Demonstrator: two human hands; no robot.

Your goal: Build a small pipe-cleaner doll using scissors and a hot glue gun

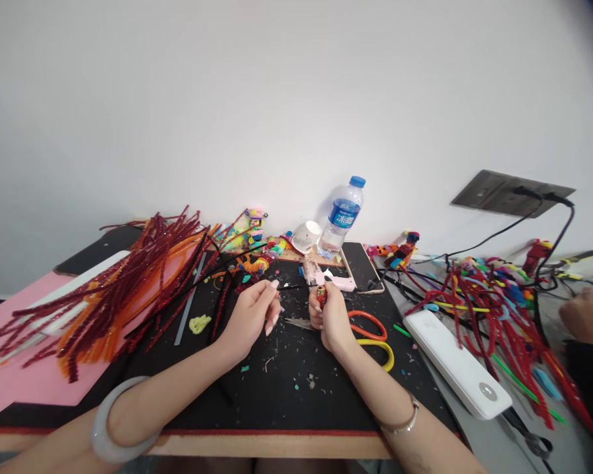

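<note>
My left hand (254, 313) pinches a thin black pipe cleaner (295, 286) between thumb and fingers. The strand runs level across to the front of my right hand (333, 319). That hand is closed around a small red lighter (321, 297) with a brass-coloured top, upright under the thumb. Whether its fingers also grip the strand's end cannot be made out. Just behind lies a pink glue gun (343, 282). Scissors (368, 322) with one orange and one yellow handle rest on the black mat, their blades partly behind my right hand.
Dark red and orange pipe cleaners (143, 289) cover the left side. A water bottle (340, 220) and a paper cup (307, 236) stand by the wall. At right lie a white power bank (457, 362), red pipe cleaners (479, 316), cables and another person's hand (588, 316).
</note>
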